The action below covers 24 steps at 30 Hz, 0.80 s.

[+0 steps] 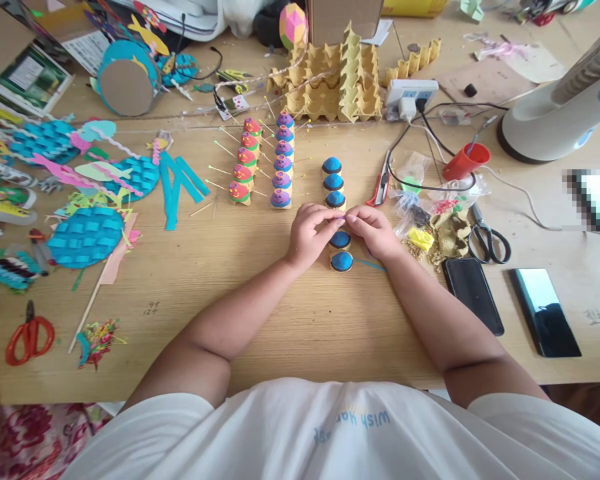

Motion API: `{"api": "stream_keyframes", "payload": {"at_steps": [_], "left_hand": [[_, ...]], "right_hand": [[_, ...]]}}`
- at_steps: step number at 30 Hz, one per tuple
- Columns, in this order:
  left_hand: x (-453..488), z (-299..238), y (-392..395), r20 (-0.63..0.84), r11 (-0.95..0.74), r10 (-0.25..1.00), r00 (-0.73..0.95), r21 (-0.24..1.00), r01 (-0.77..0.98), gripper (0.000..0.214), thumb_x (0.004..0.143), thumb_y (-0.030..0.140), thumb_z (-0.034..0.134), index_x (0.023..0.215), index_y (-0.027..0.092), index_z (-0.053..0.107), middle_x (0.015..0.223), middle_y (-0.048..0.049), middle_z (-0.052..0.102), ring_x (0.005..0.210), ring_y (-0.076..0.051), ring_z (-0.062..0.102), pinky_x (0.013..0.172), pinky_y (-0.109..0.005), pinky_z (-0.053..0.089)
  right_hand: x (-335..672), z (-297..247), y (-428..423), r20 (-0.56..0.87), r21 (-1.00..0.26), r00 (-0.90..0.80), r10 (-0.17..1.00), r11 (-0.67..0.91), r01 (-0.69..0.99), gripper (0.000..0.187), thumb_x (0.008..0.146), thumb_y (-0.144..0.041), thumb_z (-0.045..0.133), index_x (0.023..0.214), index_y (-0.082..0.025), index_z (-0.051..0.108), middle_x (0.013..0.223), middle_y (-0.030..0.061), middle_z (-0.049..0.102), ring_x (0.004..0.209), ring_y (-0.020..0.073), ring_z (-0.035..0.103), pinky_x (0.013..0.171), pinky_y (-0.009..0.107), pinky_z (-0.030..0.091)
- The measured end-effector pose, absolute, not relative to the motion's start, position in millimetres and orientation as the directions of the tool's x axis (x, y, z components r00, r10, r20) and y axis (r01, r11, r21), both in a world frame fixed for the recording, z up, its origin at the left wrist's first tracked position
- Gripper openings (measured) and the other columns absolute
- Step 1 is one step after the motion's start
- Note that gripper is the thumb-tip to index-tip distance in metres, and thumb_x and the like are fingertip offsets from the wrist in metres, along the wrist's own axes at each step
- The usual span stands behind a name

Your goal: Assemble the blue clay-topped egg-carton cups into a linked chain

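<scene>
We see the blue-domed strip near the middle of the table, its domes facing up and its long axis running from the near edge toward the far edge — the far end leaning slightly left. Our left hand and right hand meet above it, fingertips pinching a tiny purple bit. Roughly parallel, to its left, stands our purple-and-blue strip; a red utility knife lies just right.

We're pinching a tiny purple piece between our bare left hand and bare right hand, just above the row of blue-domed, tan egg-carton cups, with two rows of brightly coloured, smiling-faced domes standing off to our left.
</scene>
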<state>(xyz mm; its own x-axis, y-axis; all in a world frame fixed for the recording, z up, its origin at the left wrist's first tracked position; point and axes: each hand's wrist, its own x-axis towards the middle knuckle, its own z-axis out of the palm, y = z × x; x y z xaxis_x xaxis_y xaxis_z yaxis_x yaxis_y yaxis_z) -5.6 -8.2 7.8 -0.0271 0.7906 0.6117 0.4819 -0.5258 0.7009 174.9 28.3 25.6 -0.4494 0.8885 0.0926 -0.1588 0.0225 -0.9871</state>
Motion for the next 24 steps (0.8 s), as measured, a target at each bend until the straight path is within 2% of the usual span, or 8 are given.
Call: {"api": "stream_keyframes", "payload": {"at_steps": [13, 19, 24], "left_hand": [[-5.7, 7.8, -8.5, 0.637, -0.526, 0.770, -0.045, 0.673, 0.521, 0.025, 0.102, 0.047, 0.069, 0.094, 0.027, 0.082, 0.090, -0.0009, 0.082, 0.091, -0.017, 0.074, 0.091, -0.037, 0.059], [-6.1, 7.6, -8.5, 0.625, -0.524, 0.779, -0.054, 0.696, 0.491, 0.019, 0.101, 0.043, 0.071, 0.098, 0.027, 0.083, 0.094, -0.0014, 0.083, 0.093, -0.017, 0.074, 0.093, -0.038, 0.058], [-6.2, 9.1, -9.3, 0.591, -0.516, 0.806, -0.016, 0.716, 0.470, 0.016, 0.099, 0.040, 0.075, 0.106, 0.027, 0.082, 0.097, -0.0017, 0.083, 0.097, -0.017, 0.073, 0.097, -0.039, 0.058]], "right_hand": [[174.9, 26.3, 26.9, 0.050, -0.992, -0.477, 0.878, -0.011, -0.126, 0.051, 0.079, -0.068, 0.084, 0.078, -0.018, 0.071, 0.067, -0.0027, 0.056, 0.063, 0.0108, 0.039, 0.063, 0.027, 0.035], [174.3, 27.8, 27.4, 0.040, -0.991, -0.475, 0.879, -0.028, -0.135, 0.051, 0.077, -0.068, 0.086, 0.082, -0.019, 0.070, 0.074, -0.0010, 0.062, 0.067, 0.0119, 0.044, 0.065, 0.027, 0.038], [175.1, 28.8, 26.7, 0.070, -0.989, -0.461, 0.885, 0.000, -0.150, 0.049, 0.081, -0.066, 0.084, 0.080, -0.019, 0.071, 0.078, 0.0013, 0.067, 0.069, 0.0127, 0.049, 0.065, 0.027, 0.037]]}}
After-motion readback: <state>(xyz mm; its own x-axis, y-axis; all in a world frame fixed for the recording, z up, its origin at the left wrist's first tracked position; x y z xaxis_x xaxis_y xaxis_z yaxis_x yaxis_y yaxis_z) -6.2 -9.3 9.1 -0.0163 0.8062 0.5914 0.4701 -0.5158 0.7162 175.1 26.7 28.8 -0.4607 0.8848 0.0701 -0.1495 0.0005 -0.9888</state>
